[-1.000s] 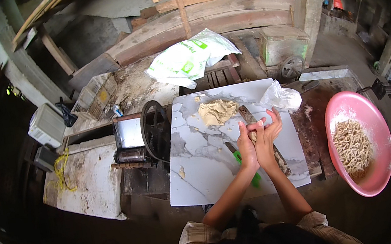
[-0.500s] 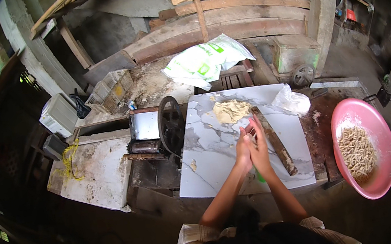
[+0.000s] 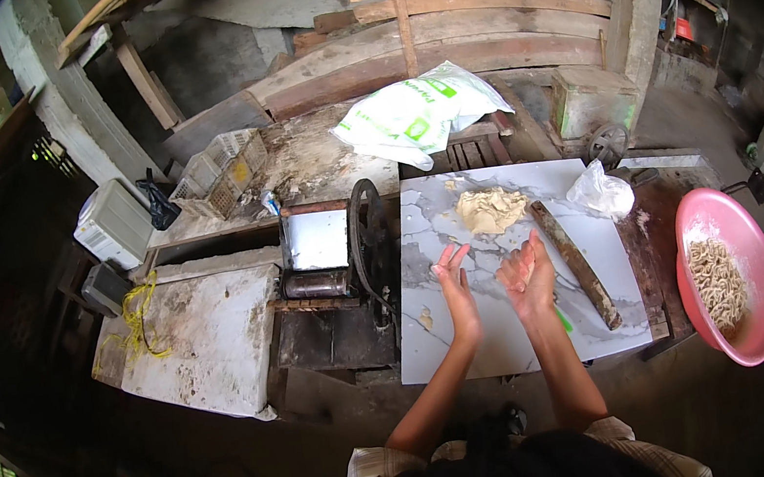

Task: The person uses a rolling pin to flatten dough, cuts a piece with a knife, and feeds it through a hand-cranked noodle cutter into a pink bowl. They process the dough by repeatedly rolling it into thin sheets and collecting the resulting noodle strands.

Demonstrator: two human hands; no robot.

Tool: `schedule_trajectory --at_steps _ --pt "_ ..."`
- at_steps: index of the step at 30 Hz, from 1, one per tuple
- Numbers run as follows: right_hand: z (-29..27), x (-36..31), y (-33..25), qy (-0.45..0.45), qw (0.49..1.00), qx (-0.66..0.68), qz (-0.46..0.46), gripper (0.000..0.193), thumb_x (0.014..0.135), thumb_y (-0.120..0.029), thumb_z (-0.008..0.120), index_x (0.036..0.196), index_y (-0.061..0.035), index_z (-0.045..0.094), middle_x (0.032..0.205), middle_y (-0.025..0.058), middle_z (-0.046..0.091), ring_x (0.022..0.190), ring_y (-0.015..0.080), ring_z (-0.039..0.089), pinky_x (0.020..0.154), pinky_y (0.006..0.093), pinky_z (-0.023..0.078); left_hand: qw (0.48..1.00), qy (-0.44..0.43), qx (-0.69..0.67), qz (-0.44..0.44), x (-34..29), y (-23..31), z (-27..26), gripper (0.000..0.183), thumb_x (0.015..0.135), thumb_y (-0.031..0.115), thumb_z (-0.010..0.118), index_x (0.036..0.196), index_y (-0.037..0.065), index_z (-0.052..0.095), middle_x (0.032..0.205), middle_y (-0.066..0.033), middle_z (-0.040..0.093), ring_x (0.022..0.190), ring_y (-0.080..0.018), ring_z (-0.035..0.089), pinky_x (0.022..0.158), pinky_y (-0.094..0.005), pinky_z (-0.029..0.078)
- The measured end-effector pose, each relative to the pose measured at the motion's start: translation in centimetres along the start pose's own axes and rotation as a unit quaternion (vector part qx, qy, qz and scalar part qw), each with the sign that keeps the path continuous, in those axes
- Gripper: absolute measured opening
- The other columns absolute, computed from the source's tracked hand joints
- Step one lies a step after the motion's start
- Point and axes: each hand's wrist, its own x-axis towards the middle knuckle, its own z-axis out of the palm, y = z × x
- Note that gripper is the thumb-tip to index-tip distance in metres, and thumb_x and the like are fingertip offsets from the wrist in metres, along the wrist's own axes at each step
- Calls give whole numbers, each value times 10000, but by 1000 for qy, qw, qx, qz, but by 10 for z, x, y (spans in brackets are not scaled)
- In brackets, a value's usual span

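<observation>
My left hand (image 3: 455,287) is raised over the marble-patterned board (image 3: 448,347), its fingers apart and nothing in them. To its right, my right hand (image 3: 529,280) has its fingers curled in toward the palm; a pale bit shows there, too small to name. Beyond both hands lies a lump of yellowish dough (image 3: 490,210) on the board. A wooden stick (image 3: 576,265) lies slantwise just right of my right hand. Part of a green object (image 3: 564,319) shows beside my right wrist, the rest hidden.
A hand-cranked roller machine (image 3: 317,253) with a large wheel stands left of the board. At the right is a pink basin (image 3: 762,280) holding dough strands (image 3: 717,285). A white plastic bag (image 3: 600,193) sits at the board's far right corner. Behind lies a white-and-green sack (image 3: 418,117).
My hands were pressed together and have come apart, the left opening and the right curling. The view has shifted slightly, moving the board rightward in the picture.
</observation>
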Motion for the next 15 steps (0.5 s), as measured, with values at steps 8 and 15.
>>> schedule_trajectory --at_steps 8,15 --pt "-10 -10 44 21 997 23 -66 364 950 -280 421 621 -124 398 462 -18 303 366 118 238 360 264 184 979 -186 -60 -59 2 -4 13 684 941 599 208 1337 59 352 1266 -106 488 1168 -194 437 1056 -343 270" --pt "-26 -24 63 32 881 -395 -259 539 986 -467 275 1381 -104 221 1392 115 262 1273 206 260 1068 358 189 974 -219 9 51 -25 -5 -6 273 961 228 477 1111 12 552 1197 -125 560 1125 -183 509 993 -316 362"
